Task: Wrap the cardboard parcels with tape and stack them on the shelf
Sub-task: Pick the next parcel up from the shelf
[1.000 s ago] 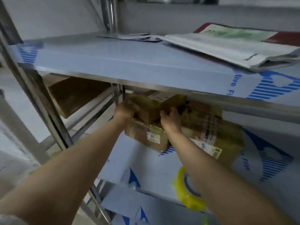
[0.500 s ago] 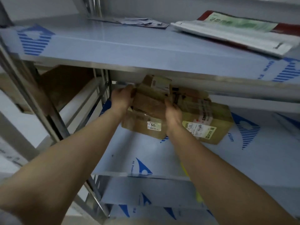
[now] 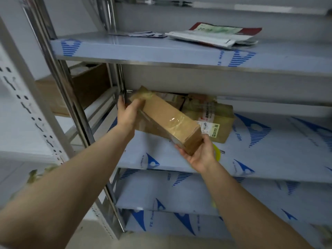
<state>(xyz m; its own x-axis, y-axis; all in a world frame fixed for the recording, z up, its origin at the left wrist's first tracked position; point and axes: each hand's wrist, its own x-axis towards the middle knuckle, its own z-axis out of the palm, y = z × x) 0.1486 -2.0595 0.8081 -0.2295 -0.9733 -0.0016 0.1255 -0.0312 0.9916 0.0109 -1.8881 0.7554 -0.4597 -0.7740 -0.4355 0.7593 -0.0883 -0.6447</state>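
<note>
We hold the long parcel (image 3: 158, 108) tilted above the middle shelf (image 3: 269, 159), our left hand (image 3: 128, 114) gripping its far end, our right hand (image 3: 199, 155) cupping the near end. It seems light and stiff; the glossy tape (image 3: 175, 122) may slip, so the ends are the safest hold.
</note>
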